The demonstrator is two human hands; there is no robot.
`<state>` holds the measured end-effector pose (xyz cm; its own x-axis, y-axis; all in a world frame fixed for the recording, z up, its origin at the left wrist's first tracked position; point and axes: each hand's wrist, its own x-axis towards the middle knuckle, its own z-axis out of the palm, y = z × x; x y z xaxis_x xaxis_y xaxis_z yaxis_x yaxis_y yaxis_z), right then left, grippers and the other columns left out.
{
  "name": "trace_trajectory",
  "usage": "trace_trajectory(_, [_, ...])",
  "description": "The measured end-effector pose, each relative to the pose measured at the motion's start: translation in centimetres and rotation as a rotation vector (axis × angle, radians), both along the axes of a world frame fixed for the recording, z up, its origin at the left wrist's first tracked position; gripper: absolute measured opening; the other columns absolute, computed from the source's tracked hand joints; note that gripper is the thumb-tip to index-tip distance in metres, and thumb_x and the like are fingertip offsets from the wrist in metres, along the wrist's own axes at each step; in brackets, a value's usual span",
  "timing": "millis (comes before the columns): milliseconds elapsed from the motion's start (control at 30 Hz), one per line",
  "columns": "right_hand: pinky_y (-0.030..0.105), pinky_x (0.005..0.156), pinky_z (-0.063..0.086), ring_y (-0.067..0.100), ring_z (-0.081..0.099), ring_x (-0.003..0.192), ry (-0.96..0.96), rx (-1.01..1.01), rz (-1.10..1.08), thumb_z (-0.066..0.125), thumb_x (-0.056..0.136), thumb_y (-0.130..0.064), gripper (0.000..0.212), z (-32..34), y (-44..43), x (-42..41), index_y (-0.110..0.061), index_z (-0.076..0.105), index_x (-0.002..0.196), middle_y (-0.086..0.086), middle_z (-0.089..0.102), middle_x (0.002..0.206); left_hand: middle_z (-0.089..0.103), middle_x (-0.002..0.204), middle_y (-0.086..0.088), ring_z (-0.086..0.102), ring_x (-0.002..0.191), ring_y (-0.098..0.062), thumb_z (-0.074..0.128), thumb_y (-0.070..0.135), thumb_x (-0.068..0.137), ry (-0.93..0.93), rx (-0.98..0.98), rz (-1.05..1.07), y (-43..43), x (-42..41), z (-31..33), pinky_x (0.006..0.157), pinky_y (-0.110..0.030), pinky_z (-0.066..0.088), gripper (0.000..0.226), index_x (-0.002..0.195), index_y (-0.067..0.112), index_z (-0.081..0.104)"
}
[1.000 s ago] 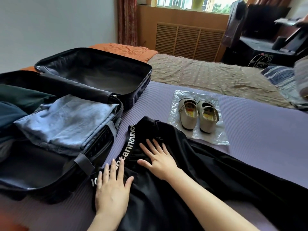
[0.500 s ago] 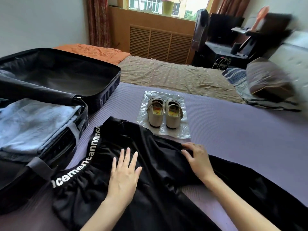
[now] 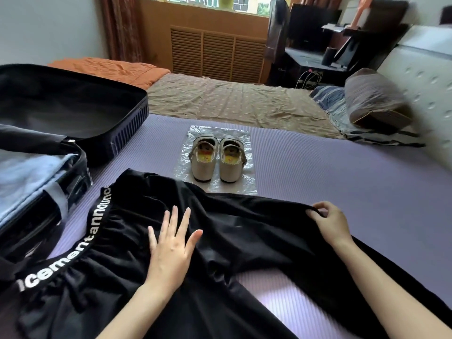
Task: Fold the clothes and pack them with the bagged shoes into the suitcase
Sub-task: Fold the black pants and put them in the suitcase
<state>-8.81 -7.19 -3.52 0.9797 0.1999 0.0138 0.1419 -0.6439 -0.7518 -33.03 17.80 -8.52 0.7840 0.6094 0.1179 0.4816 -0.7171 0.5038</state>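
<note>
Black trousers (image 3: pixel 244 241) lay spread on the purple mat's (image 3: pixel 342 182) near edge; left hand (image 3: pixel 171 250) pressed flat, fingers straight, right hand (image 3: pixel 330 221) pinched a fold beside the open suitcase (image 3: pixel 117 123).

White block letters run along the waistband (image 3: pixel 97 228) of the black trousers (image 3: pixel 232 241), just beside the open suitcase (image 3: pixel 129 133). They read "cementannounce", cut off at both ends. The yellow prints inside the shoes (image 3: pixel 204 165), beyond the suitcase's near corner, are too small to read.

Smooth black cloth trousers (image 3: pixel 244 231) with slight sheen; crinkled glossy clear plastic bag (image 3: pixel 215 185); ribbed matt purple foam mat (image 3: pixel 342 182); smooth cream leather-look shoes (image 3: pixel 216 159).
</note>
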Motion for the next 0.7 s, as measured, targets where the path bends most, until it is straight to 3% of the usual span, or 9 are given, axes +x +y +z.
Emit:
trace_trajectory(133, [0.037, 0.085, 0.038, 0.035, 0.06, 0.1, -0.251, -0.056, -0.113, 0.058, 0.093, -0.017, 0.014, 2.1, 0.3, 3.0, -0.006, 0.062, 0.102, 0.012, 0.065, 0.099, 0.015, 0.157, -0.003, 0.008, 0.145, -0.019, -0.01, 0.075, 0.079, 0.166, 0.148, 0.008, -0.2, 1.1, -1.7, 0.112, -0.059, 0.006, 0.085, 0.149, 0.03, 0.005])
trace_trajectory(267, [0.038, 0.095, 0.032, 0.036, 0.055, 0.107, -0.376, -0.198, -0.129, 0.056, 0.092, -0.013, 0.019, 3.4, 1.8, 6.2, -0.007, 0.063, 0.109, 0.016, 0.066, 0.111, 0.006, 0.158, 0.0, -0.002, 0.145, -0.017, -0.022, 0.079, 0.069, 0.176, 0.19, 0.009, -0.1, 1.2, -1.9, 0.112, -0.058, 0.0, 0.096, 0.148, 0.032, 0.005])
trace_trajectory(367, [0.04, 0.108, 0.028, 0.035, 0.043, 0.124, -0.248, -0.47, -0.02, 0.056, 0.088, -0.007, 0.037, 1.7, 2.5, 7.2, -0.011, 0.058, 0.125, 0.017, 0.053, 0.134, -0.009, 0.159, 0.002, -0.013, 0.145, -0.017, -0.037, 0.079, 0.052, 0.254, 0.181, 0.018, -0.2, 1.4, -1.6, 0.112, -0.057, -0.005, 0.104, 0.143, 0.036, -0.011])
trace_trajectory(467, [0.043, 0.117, 0.006, 0.03, 0.02, 0.143, -0.143, -0.624, 0.107, 0.053, 0.094, -0.024, 0.054, -1.0, 2.1, 6.0, -0.018, 0.036, 0.145, 0.009, 0.023, 0.157, -0.014, 0.158, 0.002, -0.017, 0.145, -0.019, -0.04, 0.079, 0.046, 0.321, 0.184, 0.037, -0.5, 1.7, -1.2, 0.111, -0.059, -0.006, 0.108, 0.142, 0.036, -0.016])
trace_trajectory(567, [0.042, 0.117, -0.004, 0.025, 0.007, 0.147, -0.184, -0.503, 0.166, 0.043, 0.099, -0.037, 0.054, -2.4, 0.8, 3.2, -0.021, 0.029, 0.149, 0.005, 0.014, 0.159, -0.011, 0.159, 0.0, -0.017, 0.145, -0.02, -0.023, 0.086, 0.054, 0.323, 0.136, 0.041, -0.6, 1.9, -0.2, 0.111, -0.06, -0.004, 0.108, 0.148, 0.037, -0.005])
trace_trajectory(700, [0.038, 0.117, -0.009, 0.018, -0.009, 0.147, -0.064, -0.62, 0.289, 0.027, 0.098, -0.053, 0.062, -4.2, -2.4, 0.6, -0.027, 0.012, 0.152, -0.001, -0.002, 0.16, 0.013, 0.158, -0.003, -0.01, 0.145, -0.017, -0.012, 0.08, 0.073, 0.114, 0.183, -0.083, -2.3, 1.8, 0.5, 0.112, -0.052, -0.006, 0.094, 0.149, 0.031, 0.016])
